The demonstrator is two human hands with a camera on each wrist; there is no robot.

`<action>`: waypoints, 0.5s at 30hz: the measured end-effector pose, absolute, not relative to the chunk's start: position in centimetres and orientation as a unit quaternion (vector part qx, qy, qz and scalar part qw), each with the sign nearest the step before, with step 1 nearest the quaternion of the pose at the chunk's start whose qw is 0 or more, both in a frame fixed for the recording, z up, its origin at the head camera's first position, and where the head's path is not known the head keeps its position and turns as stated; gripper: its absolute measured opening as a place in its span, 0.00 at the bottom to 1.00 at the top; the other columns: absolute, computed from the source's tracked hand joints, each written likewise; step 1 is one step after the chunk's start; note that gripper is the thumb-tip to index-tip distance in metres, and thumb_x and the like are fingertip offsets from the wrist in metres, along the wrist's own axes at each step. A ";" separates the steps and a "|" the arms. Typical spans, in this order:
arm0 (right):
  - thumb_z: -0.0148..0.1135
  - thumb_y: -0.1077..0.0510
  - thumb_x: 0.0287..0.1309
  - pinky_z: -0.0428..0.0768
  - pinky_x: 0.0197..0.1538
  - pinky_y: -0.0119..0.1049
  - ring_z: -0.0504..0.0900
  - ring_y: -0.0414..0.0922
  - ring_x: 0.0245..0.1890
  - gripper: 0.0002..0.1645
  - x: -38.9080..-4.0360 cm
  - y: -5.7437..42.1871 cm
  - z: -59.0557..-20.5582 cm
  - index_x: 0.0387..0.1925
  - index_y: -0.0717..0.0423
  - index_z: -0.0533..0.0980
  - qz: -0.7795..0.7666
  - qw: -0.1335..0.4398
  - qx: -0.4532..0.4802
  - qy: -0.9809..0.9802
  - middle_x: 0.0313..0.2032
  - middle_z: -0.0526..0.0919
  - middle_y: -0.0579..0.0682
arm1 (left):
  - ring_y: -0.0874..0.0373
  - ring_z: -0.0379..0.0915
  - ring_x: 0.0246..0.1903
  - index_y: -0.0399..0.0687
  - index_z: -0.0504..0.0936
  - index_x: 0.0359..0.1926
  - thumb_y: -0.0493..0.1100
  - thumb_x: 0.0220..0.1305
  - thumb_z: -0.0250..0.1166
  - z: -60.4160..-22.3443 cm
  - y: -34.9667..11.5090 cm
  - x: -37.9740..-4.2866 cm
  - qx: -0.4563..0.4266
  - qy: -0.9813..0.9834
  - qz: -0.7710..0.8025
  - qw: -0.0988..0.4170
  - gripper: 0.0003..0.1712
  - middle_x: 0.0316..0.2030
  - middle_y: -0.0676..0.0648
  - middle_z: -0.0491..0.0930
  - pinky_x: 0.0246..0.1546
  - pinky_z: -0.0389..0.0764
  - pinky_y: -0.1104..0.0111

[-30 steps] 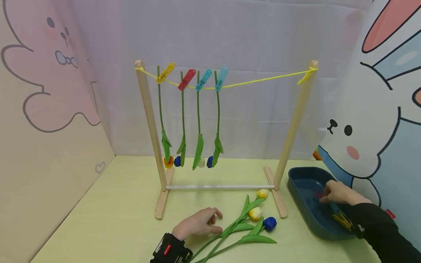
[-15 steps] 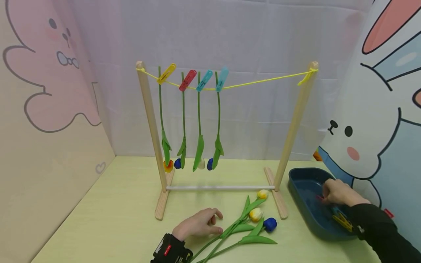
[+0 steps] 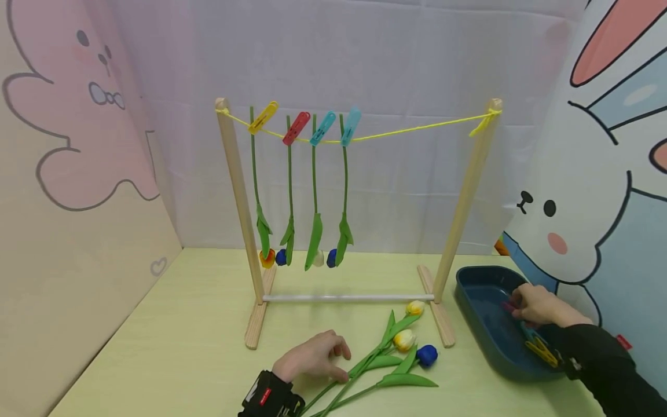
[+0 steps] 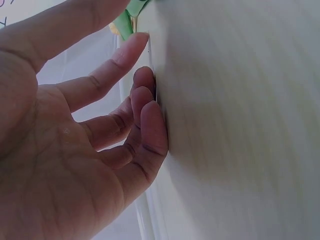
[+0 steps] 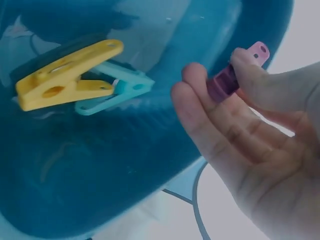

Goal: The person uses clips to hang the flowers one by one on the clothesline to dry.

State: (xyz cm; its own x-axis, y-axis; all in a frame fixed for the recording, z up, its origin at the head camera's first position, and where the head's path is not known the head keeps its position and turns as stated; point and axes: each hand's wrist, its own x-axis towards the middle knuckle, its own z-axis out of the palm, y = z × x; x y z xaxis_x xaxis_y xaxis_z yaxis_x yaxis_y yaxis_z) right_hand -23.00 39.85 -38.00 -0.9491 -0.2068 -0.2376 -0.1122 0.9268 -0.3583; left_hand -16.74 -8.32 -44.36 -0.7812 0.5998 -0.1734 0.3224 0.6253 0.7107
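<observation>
My right hand point(image 3: 544, 306) is inside the dark blue basin point(image 3: 475, 324), pinching a pink clothespin point(image 5: 223, 86) between thumb and fingers. A yellow clothespin point(image 5: 65, 75) and a teal clothespin point(image 5: 136, 82) lie on the basin floor beside that hand. On the table my left hand point(image 3: 312, 354) rests with relaxed, slightly bent fingers, holding nothing. Its thumb lies close to the green stems of a few artificial tulips: one with a blue head point(image 3: 427, 355), one white and yellow point(image 3: 404, 340), one yellow point(image 3: 415, 307).
A wooden rack point(image 3: 467, 202) stands behind the loose tulips, with a yellow string point(image 3: 411, 128) tied between its posts. Several tulips hang head down on the string's left half, clipped by yellow, red point(image 3: 296, 128) and blue clothespins. A white rod point(image 3: 348, 298) joins the posts low down.
The pink clothespin shows more clearly in my right hand, which has shifted only slightly within the basin. My left thumb has moved down nearer the stems, with the fingers bending a little.
</observation>
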 end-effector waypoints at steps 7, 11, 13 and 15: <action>0.60 0.69 0.63 0.79 0.30 0.34 0.78 0.42 0.27 0.13 -22.5 39.5 -36.8 0.45 0.77 0.72 -0.210 0.076 -0.134 0.966 0.31 0.83 0.55 | 0.67 0.64 0.34 0.45 0.85 0.34 0.38 0.51 0.79 -44.4 -8.3 -16.7 0.255 0.881 0.341 0.207 0.10 0.34 0.55 0.72 0.40 0.69 0.74; 0.56 0.71 0.67 0.78 0.30 0.30 0.78 0.34 0.25 0.18 -21.7 38.5 -36.1 0.55 0.78 0.69 -0.250 -0.003 -0.168 0.954 0.31 0.85 0.54 | 0.66 0.61 0.33 0.45 0.85 0.31 0.37 0.52 0.78 -44.4 -8.3 -16.7 0.254 0.878 0.347 0.212 0.09 0.34 0.55 0.70 0.39 0.67 0.75; 0.53 0.71 0.70 0.80 0.31 0.29 0.79 0.31 0.26 0.20 -21.3 37.9 -35.7 0.59 0.79 0.67 -0.281 -0.032 -0.186 0.941 0.32 0.85 0.52 | 0.66 0.61 0.33 0.45 0.85 0.31 0.37 0.52 0.78 -44.5 -8.3 -16.7 0.254 0.877 0.348 0.213 0.08 0.33 0.54 0.69 0.39 0.66 0.75; 0.52 0.69 0.72 0.81 0.33 0.27 0.80 0.30 0.27 0.21 -20.8 37.3 -35.3 0.61 0.78 0.66 -0.321 -0.052 -0.201 0.924 0.33 0.83 0.47 | 0.66 0.60 0.33 0.45 0.85 0.31 0.37 0.52 0.78 -44.5 -8.3 -16.7 0.254 0.877 0.348 0.213 0.08 0.33 0.54 0.69 0.39 0.66 0.75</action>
